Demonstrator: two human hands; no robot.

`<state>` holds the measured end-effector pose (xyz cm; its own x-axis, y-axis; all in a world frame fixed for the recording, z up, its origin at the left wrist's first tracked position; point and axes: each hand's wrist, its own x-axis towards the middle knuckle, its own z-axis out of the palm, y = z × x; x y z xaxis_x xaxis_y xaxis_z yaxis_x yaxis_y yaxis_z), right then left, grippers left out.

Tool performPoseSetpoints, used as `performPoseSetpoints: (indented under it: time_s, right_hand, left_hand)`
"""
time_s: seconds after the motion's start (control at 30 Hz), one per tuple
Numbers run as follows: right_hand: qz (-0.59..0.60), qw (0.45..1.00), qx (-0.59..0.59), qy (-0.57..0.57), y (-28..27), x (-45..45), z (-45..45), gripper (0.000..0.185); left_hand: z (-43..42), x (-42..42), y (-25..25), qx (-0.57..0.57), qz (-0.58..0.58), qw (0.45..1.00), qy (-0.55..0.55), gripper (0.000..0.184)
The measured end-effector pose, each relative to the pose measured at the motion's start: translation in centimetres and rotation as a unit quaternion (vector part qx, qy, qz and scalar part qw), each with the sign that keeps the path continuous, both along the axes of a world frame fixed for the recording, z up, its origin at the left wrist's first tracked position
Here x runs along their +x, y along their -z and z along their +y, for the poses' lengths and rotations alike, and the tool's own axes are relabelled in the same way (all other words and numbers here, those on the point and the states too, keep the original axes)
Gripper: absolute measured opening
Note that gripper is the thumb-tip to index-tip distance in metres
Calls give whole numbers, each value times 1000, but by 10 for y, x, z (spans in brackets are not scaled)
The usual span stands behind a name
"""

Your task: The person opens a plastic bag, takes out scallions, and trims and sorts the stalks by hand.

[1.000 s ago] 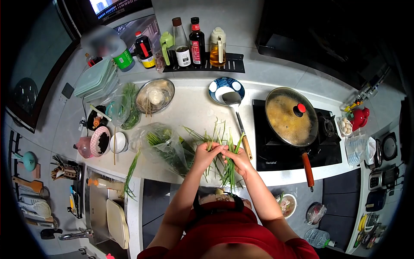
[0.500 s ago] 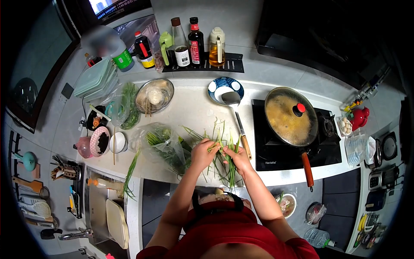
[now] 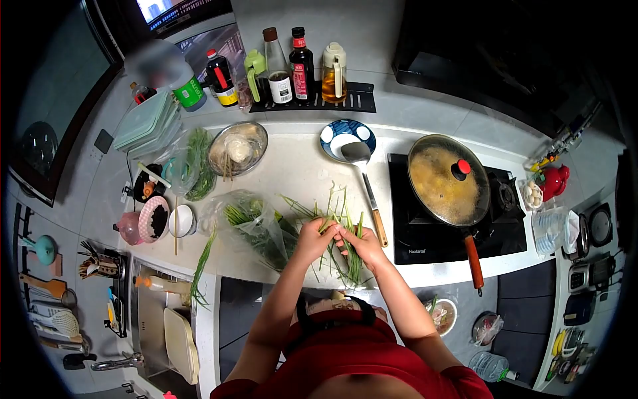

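Over the pale counter, my left hand [image 3: 315, 236] and my right hand [image 3: 363, 244] meet, fingertips pinched together on thin green stalks that look like garlic chives [image 3: 353, 266]. Both hands are closed; the exact strands between the fingers are partly hidden. Loose chives lie beneath and around them, some reaching toward the counter's front edge. Left of my hands rests a clear plastic bag [image 3: 249, 226] with more greens in it. A spatula [image 3: 369, 193] with a wooden handle lies to the right, its head on a blue-patterned bowl [image 3: 347, 136].
On the black cooktop [image 3: 425, 243] stands a lidded pan [image 3: 446, 183], its red-brown handle [image 3: 473, 266] sticking out over the front edge. A steel bowl [image 3: 256, 136], a white cup [image 3: 184, 219] and a pink dotted bowl [image 3: 150, 207] stand at left. Sauce bottles [image 3: 302, 70] line the back rack.
My hands have drawn closer together, the right one shifting slightly left, so the fingertips now touch. The chives under my right hand have moved a little. Other things stay in place.
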<state>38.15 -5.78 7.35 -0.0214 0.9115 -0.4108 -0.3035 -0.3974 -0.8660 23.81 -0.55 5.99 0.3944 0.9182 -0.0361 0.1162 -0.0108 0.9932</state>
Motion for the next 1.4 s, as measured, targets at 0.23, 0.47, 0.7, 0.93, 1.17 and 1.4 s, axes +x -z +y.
performPoseSetpoints:
  time_s: [0.23, 0.47, 0.7, 0.93, 1.17, 1.4]
  right_hand:
    - [-2, 999, -28, 30, 6, 0, 2, 20]
    - [84, 996, -40, -4, 2, 10, -4, 21]
    - [149, 988, -41, 4, -2, 10, -5, 21]
    - [104, 994, -34, -5, -5, -5, -4, 25]
    - [-41, 998, 27, 40, 5, -11, -3, 19]
    - [114, 992, -48, 27, -5, -5, -6, 20]
  left_hand:
    - [-2, 0, -14, 258, 256, 928, -77, 11]
    - [26, -17, -3, 273, 273, 907, -169, 16]
    - [24, -21, -18, 131, 332, 925, -129, 20]
    - [4, 1, -6, -158, -125, 979, -10, 12]
    - [0, 0, -2, -130, -107, 984, -54, 12]
    - [0, -5, 6, -81, -92, 991, -46, 13]
